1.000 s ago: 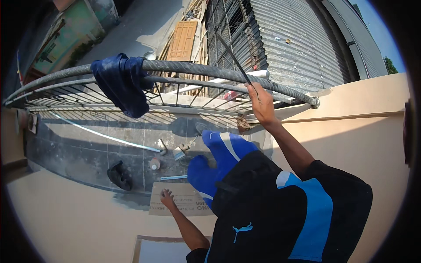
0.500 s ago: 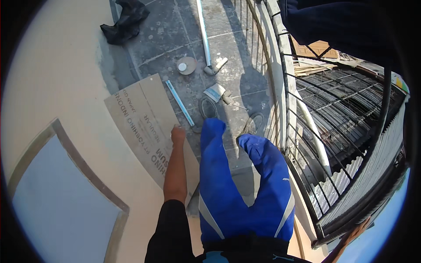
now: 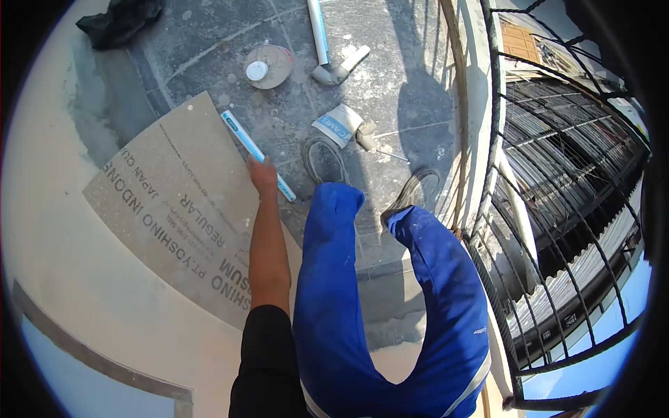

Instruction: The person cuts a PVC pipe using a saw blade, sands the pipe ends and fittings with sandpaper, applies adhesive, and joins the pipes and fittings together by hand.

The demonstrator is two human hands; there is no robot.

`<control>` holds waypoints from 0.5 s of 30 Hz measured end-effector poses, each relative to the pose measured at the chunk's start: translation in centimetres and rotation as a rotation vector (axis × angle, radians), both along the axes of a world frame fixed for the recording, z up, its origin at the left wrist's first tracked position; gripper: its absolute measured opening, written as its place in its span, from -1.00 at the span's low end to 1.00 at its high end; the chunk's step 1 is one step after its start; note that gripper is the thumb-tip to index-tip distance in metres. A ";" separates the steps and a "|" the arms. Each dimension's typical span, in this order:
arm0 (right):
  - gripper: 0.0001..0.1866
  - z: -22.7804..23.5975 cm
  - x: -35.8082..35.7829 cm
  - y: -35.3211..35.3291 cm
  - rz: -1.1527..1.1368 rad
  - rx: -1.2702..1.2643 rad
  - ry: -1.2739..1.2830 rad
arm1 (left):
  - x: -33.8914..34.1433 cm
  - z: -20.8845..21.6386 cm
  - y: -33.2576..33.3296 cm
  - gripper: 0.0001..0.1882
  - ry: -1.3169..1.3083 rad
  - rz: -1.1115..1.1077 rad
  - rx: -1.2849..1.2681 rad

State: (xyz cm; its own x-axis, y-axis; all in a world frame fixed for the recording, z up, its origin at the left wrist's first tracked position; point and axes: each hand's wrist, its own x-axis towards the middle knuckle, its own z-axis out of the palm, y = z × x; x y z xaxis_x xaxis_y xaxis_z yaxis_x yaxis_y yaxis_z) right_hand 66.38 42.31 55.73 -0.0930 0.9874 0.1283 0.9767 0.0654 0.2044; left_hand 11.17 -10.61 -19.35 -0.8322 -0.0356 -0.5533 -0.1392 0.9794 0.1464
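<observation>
My left hand [image 3: 262, 174] reaches down at the end of my outstretched arm, its fingers closed at the middle of a short white pipe with blue markings [image 3: 242, 134]. Part of the pipe is covered by the fingers, while both its ends show. Under and beside my forearm, a large grey-brown gypsum board [image 3: 167, 195] leans or lies along the wall. In front of my left shoe are a white and blue packet [image 3: 336, 125] and a grey pipe fitting [image 3: 365, 135]. My right hand is outside the picture.
Farther ahead, a long pipe [image 3: 318, 31] ends at a grey elbow fitting [image 3: 327, 74]. A round lid-like disc [image 3: 280, 70] carries a white cap [image 3: 256, 70]. A black bag [image 3: 122, 23] lies far left. Along the right runs a black metal railing [image 3: 496, 125] above corrugated roofing.
My left hand has moved forward from the board's edge onto the short pipe. The view has come lower and closer to the floor, and my knees are bent wider apart.
</observation>
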 end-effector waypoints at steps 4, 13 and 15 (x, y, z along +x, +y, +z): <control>-0.52 0.8 -0.8 -2.7 -0.018 0.051 0.109 | 0.0 9.3 0.8 -0.43 0.127 0.013 0.034; -0.65 -7.2 -11.9 -6.8 -0.259 0.158 0.388 | -2.4 40.7 9.7 -0.50 0.349 -0.367 0.423; -0.77 -7.2 -14.3 -6.3 -0.144 0.293 0.396 | -2.9 45.8 12.0 -0.52 0.389 -0.417 0.461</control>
